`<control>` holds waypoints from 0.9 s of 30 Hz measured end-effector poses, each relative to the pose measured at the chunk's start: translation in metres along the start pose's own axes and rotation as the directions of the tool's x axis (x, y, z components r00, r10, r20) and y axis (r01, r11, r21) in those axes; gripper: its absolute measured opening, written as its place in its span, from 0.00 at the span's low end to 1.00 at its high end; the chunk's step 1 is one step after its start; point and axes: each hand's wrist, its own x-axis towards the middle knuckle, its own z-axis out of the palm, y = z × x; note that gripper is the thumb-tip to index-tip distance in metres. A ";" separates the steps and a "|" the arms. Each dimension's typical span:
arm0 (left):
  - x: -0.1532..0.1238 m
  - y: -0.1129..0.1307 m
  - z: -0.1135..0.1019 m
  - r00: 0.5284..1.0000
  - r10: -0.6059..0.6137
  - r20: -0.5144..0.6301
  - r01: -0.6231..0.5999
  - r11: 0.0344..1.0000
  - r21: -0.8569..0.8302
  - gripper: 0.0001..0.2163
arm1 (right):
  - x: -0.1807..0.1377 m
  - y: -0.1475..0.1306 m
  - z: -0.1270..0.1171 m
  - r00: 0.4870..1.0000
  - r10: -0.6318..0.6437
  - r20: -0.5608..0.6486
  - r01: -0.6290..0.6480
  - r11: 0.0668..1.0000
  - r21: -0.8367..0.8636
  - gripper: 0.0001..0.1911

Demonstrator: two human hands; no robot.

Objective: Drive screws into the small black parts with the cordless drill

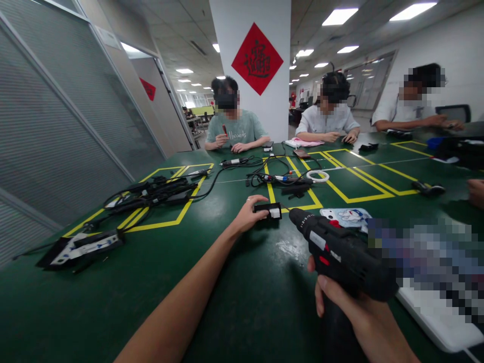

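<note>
Closest to the camera, the right hand (351, 312) is wrapped around the grip of a black cordless drill with red trim (340, 252), its fingers curled tight on the handle. The drill is held just above the bench, low and right of centre, with its chuck pointing up and left.

The left hand (246, 216) reaches out on a bare forearm. Between thumb and fingers it pinches a small black block with a white label (269, 210). The block rests on the green bench with yellow tape lines (234, 302), at the near edge of a taped rectangle. The chuck tip sits just beside the block, and I cannot tell whether they touch.

Behind the drill a phone in a pale cartoon-printed case (346, 218) lies flat. A flat white slab (434, 317) lies to the right of the drill, partly under a blurred patch.

Farther out, a white ring of tape (317, 176) lies next to a knot of black cables and small tools (280, 179). Off to the left are a larger bundle of black cables (151, 194) and, nearer, a black-and-white hand tool (86, 244).

Three people sit along the far side, their hands on or near the bench top. A red diamond-shaped paper sign (257, 59) hangs on the white pillar (227, 40) behind them.
</note>
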 end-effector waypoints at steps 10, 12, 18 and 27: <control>-0.112 0.111 0.006 0.974 -0.086 0.210 0.181 0.851 -0.494 0.31 | 0.021 -0.024 0.046 0.861 -0.482 0.162 0.508 0.805 -0.306 0.49; -0.126 0.123 0.006 0.945 -0.216 0.247 0.326 0.687 -0.649 0.29 | 0.019 -0.030 0.059 0.825 -0.490 0.280 0.564 0.737 -0.373 0.49; -0.120 0.117 -0.024 0.862 -0.505 0.048 0.345 0.515 -0.785 0.21 | 0.042 -0.049 0.061 0.666 -0.613 0.425 0.742 0.484 -0.464 0.32; -0.118 0.113 -0.058 0.898 -0.437 0.053 0.286 0.487 -0.825 0.20 | 0.210 0.025 0.040 0.856 -0.512 0.071 0.488 0.756 -0.436 0.29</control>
